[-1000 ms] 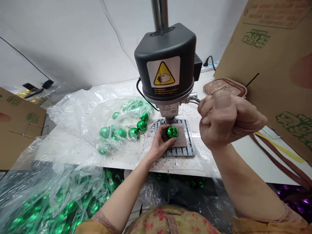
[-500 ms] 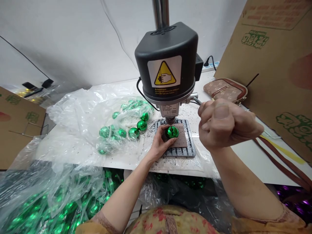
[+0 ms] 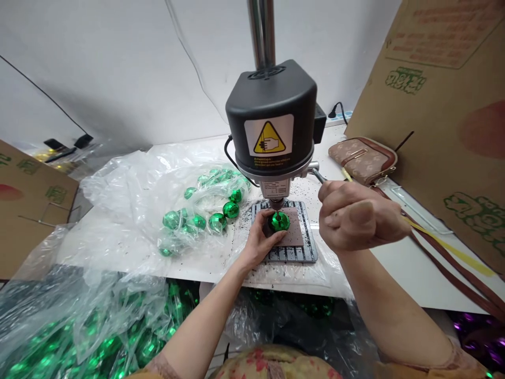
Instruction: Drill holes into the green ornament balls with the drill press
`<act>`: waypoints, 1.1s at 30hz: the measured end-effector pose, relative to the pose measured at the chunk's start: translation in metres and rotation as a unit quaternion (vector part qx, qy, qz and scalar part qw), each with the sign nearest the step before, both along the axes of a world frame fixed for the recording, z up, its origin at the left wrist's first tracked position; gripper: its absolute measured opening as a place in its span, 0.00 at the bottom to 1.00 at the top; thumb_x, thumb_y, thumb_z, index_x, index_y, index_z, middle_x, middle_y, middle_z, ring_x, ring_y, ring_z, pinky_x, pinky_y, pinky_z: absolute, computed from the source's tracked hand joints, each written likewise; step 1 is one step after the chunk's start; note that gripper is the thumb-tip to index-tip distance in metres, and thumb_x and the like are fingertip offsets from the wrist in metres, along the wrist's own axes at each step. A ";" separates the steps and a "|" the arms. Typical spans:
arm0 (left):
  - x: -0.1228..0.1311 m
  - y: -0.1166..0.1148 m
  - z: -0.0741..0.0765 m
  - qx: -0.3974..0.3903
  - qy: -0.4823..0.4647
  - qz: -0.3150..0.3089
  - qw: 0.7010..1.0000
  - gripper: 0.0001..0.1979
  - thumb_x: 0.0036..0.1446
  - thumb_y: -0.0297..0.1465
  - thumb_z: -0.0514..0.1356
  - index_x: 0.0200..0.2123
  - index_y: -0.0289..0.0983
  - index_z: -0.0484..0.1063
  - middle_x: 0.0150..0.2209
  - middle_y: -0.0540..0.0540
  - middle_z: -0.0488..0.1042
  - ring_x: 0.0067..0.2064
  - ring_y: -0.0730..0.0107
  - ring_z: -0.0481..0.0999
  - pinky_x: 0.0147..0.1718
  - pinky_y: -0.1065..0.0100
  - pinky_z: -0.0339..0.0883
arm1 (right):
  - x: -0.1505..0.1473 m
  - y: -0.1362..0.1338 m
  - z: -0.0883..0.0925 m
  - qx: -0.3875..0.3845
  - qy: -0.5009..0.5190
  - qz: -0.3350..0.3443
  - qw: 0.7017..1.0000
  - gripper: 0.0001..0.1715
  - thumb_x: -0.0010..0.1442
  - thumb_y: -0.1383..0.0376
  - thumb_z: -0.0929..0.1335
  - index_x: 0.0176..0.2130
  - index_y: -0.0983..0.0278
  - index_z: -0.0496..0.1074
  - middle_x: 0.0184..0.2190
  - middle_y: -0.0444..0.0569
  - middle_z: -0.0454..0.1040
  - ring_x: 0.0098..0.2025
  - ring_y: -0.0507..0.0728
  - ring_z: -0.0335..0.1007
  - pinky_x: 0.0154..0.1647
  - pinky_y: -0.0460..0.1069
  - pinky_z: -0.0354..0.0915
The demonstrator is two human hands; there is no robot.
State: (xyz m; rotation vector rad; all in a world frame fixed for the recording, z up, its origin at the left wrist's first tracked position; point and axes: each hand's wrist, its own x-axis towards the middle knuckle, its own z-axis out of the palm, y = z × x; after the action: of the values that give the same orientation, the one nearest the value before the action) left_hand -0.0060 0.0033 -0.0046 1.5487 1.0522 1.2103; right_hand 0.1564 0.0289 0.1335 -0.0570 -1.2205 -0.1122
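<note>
A shiny green faceted ball [image 3: 280, 221] rests on a pinkish square pad [image 3: 294, 239] over the slotted base plate [image 3: 292, 255] of a bench drill press [image 3: 272, 118]. Thumb and fingers of my left hand [image 3: 263, 234] grip the ball from its left side. Directly above it is the drill chuck [image 3: 276, 203], its bit at or very near the ball's top; contact is hard to make out. My right hand [image 3: 357, 216] is closed round the end of the metal feed lever [image 3: 316, 172], at the right of the drill head.
Several green balls [image 3: 218, 222] lie left of the drill in clear plastic [image 3: 118, 173]. More bagged green balls [image 3: 106, 347] are below the table's front edge. A patterned purse [image 3: 361, 155] with straps lies right, before a cardboard box [image 3: 442, 121]. Dark shavings dot the table.
My right hand has come down slightly with the lever. The whole view has shifted, so the drill head appears lower. My left hand keeps its grip on the ball.
</note>
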 end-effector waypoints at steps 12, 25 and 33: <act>0.002 -0.005 0.008 0.015 0.008 0.016 1.000 0.26 0.54 0.38 0.70 0.52 0.41 0.65 0.51 0.44 0.70 0.54 0.59 0.72 0.55 0.57 0.65 | -0.003 -0.006 0.002 -0.032 0.011 0.009 0.999 0.27 0.60 0.74 0.66 0.17 0.63 0.49 0.13 0.37 0.50 0.13 0.45 0.48 0.16 0.48 0.44; -0.004 -0.070 0.003 0.192 0.166 0.114 0.961 0.25 0.54 0.36 0.70 0.55 0.45 0.69 0.52 0.41 0.72 0.52 0.53 0.76 0.49 0.54 0.73 | -0.008 -0.007 0.056 -0.248 0.045 -0.052 0.966 0.27 0.65 0.58 0.66 0.19 0.60 0.54 0.14 0.40 0.53 0.16 0.49 0.49 0.18 0.52 0.50; 0.005 -0.137 -0.031 0.386 0.424 -0.231 0.786 0.18 0.61 0.36 0.61 0.53 0.57 0.73 0.54 0.43 0.76 0.45 0.55 0.79 0.43 0.58 0.75 | -0.009 -0.004 0.057 -0.218 0.075 -0.010 0.973 0.29 0.62 0.64 0.68 0.17 0.61 0.51 0.12 0.39 0.52 0.15 0.47 0.47 0.16 0.50 0.46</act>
State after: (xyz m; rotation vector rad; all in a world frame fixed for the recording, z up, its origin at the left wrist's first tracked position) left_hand -0.0012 -0.1340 -0.0352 2.9574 0.5752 0.5537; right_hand 0.1472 0.0250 0.1901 -0.4534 -1.0761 0.1438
